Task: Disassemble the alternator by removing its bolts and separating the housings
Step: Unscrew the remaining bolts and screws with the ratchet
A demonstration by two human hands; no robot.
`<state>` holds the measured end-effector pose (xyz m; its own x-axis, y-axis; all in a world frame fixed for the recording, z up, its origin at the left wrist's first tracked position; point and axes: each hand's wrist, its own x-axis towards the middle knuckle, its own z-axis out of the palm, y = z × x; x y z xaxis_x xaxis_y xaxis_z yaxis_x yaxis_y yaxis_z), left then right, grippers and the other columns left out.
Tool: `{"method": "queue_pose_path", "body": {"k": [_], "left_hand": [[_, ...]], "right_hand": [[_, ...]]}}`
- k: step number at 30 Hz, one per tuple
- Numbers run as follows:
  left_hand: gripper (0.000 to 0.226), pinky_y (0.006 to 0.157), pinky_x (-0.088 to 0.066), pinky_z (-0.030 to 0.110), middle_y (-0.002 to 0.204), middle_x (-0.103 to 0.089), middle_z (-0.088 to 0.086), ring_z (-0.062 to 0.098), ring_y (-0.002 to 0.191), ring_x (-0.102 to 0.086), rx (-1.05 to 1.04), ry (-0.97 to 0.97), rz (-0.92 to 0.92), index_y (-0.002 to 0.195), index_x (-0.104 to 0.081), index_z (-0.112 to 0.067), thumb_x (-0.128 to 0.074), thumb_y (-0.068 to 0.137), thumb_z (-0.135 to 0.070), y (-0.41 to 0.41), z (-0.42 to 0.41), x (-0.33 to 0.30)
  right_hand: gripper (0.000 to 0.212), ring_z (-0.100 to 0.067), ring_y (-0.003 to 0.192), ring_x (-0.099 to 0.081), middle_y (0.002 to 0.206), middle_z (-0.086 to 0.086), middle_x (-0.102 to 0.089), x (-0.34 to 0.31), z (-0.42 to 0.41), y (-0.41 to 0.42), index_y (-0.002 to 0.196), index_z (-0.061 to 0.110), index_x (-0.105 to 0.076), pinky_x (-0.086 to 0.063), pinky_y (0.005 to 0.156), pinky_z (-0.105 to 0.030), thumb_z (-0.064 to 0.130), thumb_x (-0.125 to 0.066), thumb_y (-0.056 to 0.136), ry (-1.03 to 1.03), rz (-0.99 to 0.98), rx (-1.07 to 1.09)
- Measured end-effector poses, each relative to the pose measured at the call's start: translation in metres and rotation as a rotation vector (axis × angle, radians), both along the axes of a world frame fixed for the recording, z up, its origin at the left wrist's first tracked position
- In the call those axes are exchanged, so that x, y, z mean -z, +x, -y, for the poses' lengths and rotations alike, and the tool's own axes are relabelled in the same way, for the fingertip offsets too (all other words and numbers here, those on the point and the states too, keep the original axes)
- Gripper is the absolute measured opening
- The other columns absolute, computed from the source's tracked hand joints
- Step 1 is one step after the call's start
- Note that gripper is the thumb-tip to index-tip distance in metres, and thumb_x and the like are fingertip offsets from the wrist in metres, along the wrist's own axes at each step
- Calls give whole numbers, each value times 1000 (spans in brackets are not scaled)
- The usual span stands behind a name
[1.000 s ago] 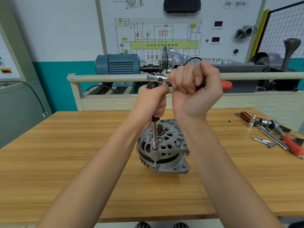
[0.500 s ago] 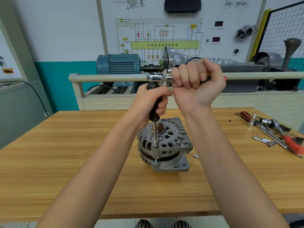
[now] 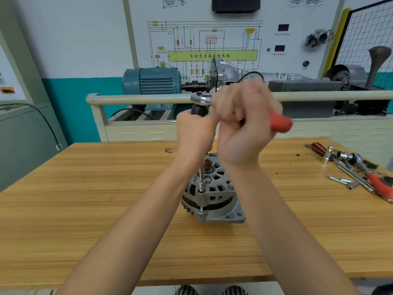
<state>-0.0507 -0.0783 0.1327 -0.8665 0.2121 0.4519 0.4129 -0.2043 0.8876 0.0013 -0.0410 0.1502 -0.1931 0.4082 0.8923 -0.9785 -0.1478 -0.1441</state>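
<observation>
A grey alternator (image 3: pixel 214 196) stands upright in the middle of the wooden table (image 3: pixel 85 209). A ratchet with a long extension bar (image 3: pixel 201 177) stands vertically, its socket down on a bolt at the housing's front left. My left hand (image 3: pixel 195 135) grips the black upper part of the extension just under the ratchet head (image 3: pixel 201 99). My right hand (image 3: pixel 244 120) is curled round the red ratchet handle (image 3: pixel 280 123), which sticks out to the right. The right hand is blurred.
Loose tools (image 3: pixel 357 171) lie at the table's right edge: ratchets, sockets, a red-handled driver. Behind the table a cream rail (image 3: pixel 138 99) fronts a trainer bench with a blue motor (image 3: pixel 153 80) and a wiring board.
My right hand has swung the ratchet handle toward me and lower, so its red end shows again at the right. The left hand stays on the extension; the alternator has barely shifted.
</observation>
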Motion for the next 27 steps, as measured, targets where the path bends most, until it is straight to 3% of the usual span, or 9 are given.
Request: {"method": "queue_pose_path", "body": {"k": [2,4,7,10,15,18,21,25,27], "left_hand": [[29,46,-25,29,53,-31,-1,19,54,-31,-50,80,-129,59,-36,-12,-53,82,-15,6,-3,4],[28,48,-25,32,50,-31,-6,21,56,-31,-44,116,-173,55,-34,-16,-51,77,-21,9,-2,6],[42,44,-22,24,46,-30,-5,12,47,-26,-42,51,-87,50,-34,-19,-61,78,-2,4,-1,5],[41,41,-20,20,44,-27,-3,12,39,-22,137,-16,34,54,-34,-17,-58,79,5,-2,6,1],[37,40,-26,19,39,-31,1,14,33,-26,602,-167,70,48,-40,-13,-58,79,-3,-15,21,-7],[40,36,-22,14,34,-27,-3,10,27,-22,732,-209,99,43,-34,-15,-56,76,-8,-16,18,-9],[50,34,-16,10,33,-21,-7,6,26,-15,709,-115,196,40,-26,-20,-51,81,-5,-15,16,-5],[50,36,-16,13,37,-20,-7,9,30,-13,352,-66,178,46,-27,-22,-48,86,0,-9,6,-3],[44,38,-19,17,39,-25,-6,12,35,-19,127,-64,142,51,-29,-19,-53,84,-1,-2,-1,-3]], "right_hand": [[23,-9,47,-31,57,10,-39,5,11,3,66,27,-42,-22,49,-30,11,-44,82,85,-31,225],[25,-7,46,-31,55,12,-39,10,11,4,62,28,-43,-23,51,-27,11,-44,81,83,-50,235],[32,-6,40,-27,44,12,-35,2,0,3,50,26,-45,-19,49,-25,8,-46,76,-4,-53,-42],[41,-8,37,-18,36,8,-28,-10,-22,-3,41,20,-39,-20,46,-24,6,-40,80,-125,97,-351],[38,-11,40,-6,31,3,-23,-13,-52,-21,39,15,-33,-18,42,-21,13,-38,77,-478,330,-850],[37,-10,41,-6,31,2,-22,-10,-56,-29,40,15,-32,-18,41,-20,13,-38,77,-587,323,-941],[37,-13,40,-8,32,2,-23,-10,-49,-22,39,15,-35,-22,41,-22,13,-39,76,-504,275,-828],[44,-14,41,-11,34,5,-24,-8,-33,-11,41,18,-36,-21,45,-27,10,-37,84,-304,190,-570],[41,-13,40,-17,38,4,-27,-7,-19,-6,45,20,-37,-17,48,-30,4,-39,83,-172,104,-288]]}}
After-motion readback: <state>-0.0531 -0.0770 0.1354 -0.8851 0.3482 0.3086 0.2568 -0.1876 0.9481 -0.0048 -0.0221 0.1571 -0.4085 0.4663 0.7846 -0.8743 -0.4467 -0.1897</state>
